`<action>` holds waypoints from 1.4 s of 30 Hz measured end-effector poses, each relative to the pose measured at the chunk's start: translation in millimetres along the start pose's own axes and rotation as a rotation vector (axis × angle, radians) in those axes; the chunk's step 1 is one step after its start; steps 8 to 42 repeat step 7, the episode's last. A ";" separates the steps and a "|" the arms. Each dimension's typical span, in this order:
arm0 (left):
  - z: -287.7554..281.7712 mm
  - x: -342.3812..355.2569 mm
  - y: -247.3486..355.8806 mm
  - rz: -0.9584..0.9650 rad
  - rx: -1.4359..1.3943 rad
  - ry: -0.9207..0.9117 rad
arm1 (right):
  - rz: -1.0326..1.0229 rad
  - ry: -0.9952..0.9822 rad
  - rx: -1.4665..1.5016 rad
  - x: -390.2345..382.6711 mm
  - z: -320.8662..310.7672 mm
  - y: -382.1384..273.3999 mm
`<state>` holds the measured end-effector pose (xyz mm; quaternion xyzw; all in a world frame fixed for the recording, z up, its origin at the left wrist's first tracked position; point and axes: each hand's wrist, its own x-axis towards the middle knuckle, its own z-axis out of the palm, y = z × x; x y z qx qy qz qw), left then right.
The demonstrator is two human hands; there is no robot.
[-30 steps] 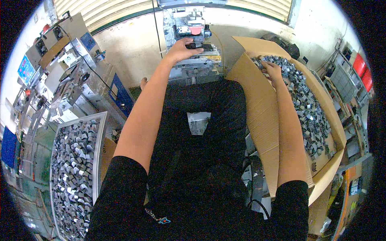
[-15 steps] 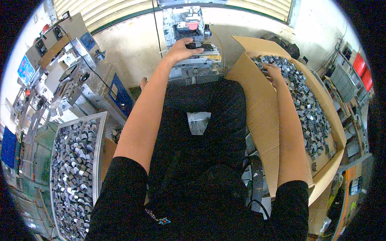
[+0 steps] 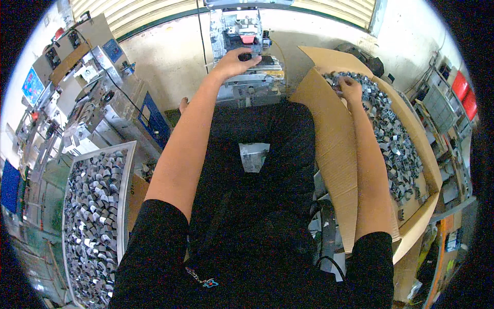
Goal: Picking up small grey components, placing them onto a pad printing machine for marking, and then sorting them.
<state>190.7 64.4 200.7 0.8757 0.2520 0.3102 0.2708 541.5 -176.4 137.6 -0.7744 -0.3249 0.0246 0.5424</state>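
Observation:
At the far middle, my left hand (image 3: 234, 66) reaches over a small bench machine (image 3: 242, 85). Its thumb and fingers curl around a small dark piece (image 3: 246, 56), just above the black plate (image 3: 267, 60) on the machine's work surface. To the right, my right hand (image 3: 351, 90) is inside an open cardboard box (image 3: 329, 129) at its far left side. Its thumb and fingertips are pinched together at a small grey piece (image 3: 338, 85). Many curved grey pieces (image 3: 393, 144) fill much of the box.
A pale-rimmed tray (image 3: 125, 198) heaped with similar curved pieces stands at the left. Behind it is a grey machine cabinet (image 3: 116, 116). A red part (image 3: 247, 39) sits on the bench machine. Shelving (image 3: 437, 110) lines the right side.
My right hand has lifted slightly out of the pieces, its fingers drawn together. My left hand stays at the machine, its fingers shifted slightly.

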 end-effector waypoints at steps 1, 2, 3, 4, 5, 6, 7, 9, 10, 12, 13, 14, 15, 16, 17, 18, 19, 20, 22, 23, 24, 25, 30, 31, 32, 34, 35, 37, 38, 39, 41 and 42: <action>-1.8 2.0 -0.9 0.003 -0.001 0.015 | -0.056 0.094 0.041 5.0 1.1 -5.8; -1.1 3.1 -1.7 0.016 -0.023 0.006 | -0.344 0.235 -0.151 6.3 3.0 -8.7; -0.8 5.9 -1.9 0.029 -0.046 -0.004 | -0.360 0.235 -0.153 8.9 0.7 -12.4; 2.0 4.9 -3.7 0.073 0.055 0.011 | -0.408 0.243 -0.031 3.5 5.2 -15.4; 3.2 5.9 -4.0 0.069 0.051 0.023 | -0.458 0.254 0.090 -0.3 7.1 -22.2; 4.9 7.5 -3.8 0.018 -0.055 -0.008 | -0.400 0.221 0.199 -0.2 10.5 -32.0; -3.6 4.8 -15.9 -0.056 -0.143 -0.024 | -0.300 0.055 0.402 -12.0 30.2 -57.8; -3.6 4.8 -15.9 -0.056 -0.143 -0.024 | -0.300 0.055 0.402 -12.0 30.2 -57.8; -3.6 4.8 -15.9 -0.056 -0.143 -0.024 | -0.300 0.055 0.402 -12.0 30.2 -57.8; -3.6 4.8 -15.9 -0.056 -0.143 -0.024 | -0.300 0.055 0.402 -12.0 30.2 -57.8; -3.6 4.8 -15.9 -0.056 -0.143 -0.024 | -0.300 0.055 0.402 -12.0 30.2 -57.8; -3.6 4.8 -15.9 -0.056 -0.143 -0.024 | -0.300 0.055 0.402 -12.0 30.2 -57.8; -3.6 4.8 -15.9 -0.056 -0.143 -0.024 | -0.300 0.055 0.402 -12.0 30.2 -57.8; -3.6 4.8 -15.9 -0.056 -0.143 -0.024 | -0.300 0.055 0.402 -12.0 30.2 -57.8; -3.6 4.8 -15.9 -0.056 -0.143 -0.024 | -0.300 0.055 0.402 -12.0 30.2 -57.8; -3.6 4.8 -15.9 -0.056 -0.143 -0.024 | -0.300 0.055 0.402 -12.0 30.2 -57.8; -3.6 4.8 -15.9 -0.056 -0.143 -0.024 | -0.300 0.055 0.402 -12.0 30.2 -57.8; -3.6 4.8 -15.9 -0.056 -0.143 -0.024 | -0.300 0.055 0.402 -12.0 30.2 -57.8; -3.6 4.8 -15.9 -0.056 -0.143 -0.024 | -0.300 0.055 0.402 -12.0 30.2 -57.8; -3.6 4.8 -15.9 -0.056 -0.143 -0.024 | -0.300 0.055 0.402 -12.0 30.2 -57.8; -3.6 4.8 -15.9 -0.056 -0.143 -0.024 | -0.300 0.055 0.402 -12.0 30.2 -57.8; -3.6 4.8 -15.9 -0.056 -0.143 -0.024 | -0.300 0.055 0.402 -12.0 30.2 -57.8; -3.6 4.8 -15.9 -0.056 -0.143 -0.024 | -0.300 0.055 0.402 -12.0 30.2 -57.8; -3.6 4.8 -15.9 -0.056 -0.143 -0.024 | -0.300 0.055 0.402 -12.0 30.2 -57.8; -3.6 4.8 -15.9 -0.056 -0.143 -0.024 | -0.300 0.055 0.402 -12.0 30.2 -57.8; -3.6 4.8 -15.9 -0.056 -0.143 -0.024 | -0.300 0.055 0.402 -12.0 30.2 -57.8; -3.6 4.8 -15.9 -0.056 -0.143 -0.024 | -0.300 0.055 0.402 -12.0 30.2 -57.8; -3.6 4.8 -15.9 -0.056 -0.143 -0.024 | -0.300 0.055 0.402 -12.0 30.2 -57.8; -3.6 4.8 -15.9 -0.056 -0.143 -0.024 | -0.300 0.055 0.402 -12.0 30.2 -57.8; -3.6 4.8 -15.9 -0.056 -0.143 -0.024 | -0.300 0.055 0.402 -12.0 30.2 -57.8; -3.6 4.8 -15.9 -0.056 -0.143 -0.024 | -0.300 0.055 0.402 -12.0 30.2 -57.8; -3.6 4.8 -15.9 -0.056 -0.143 -0.024 | -0.300 0.055 0.402 -12.0 30.2 -57.8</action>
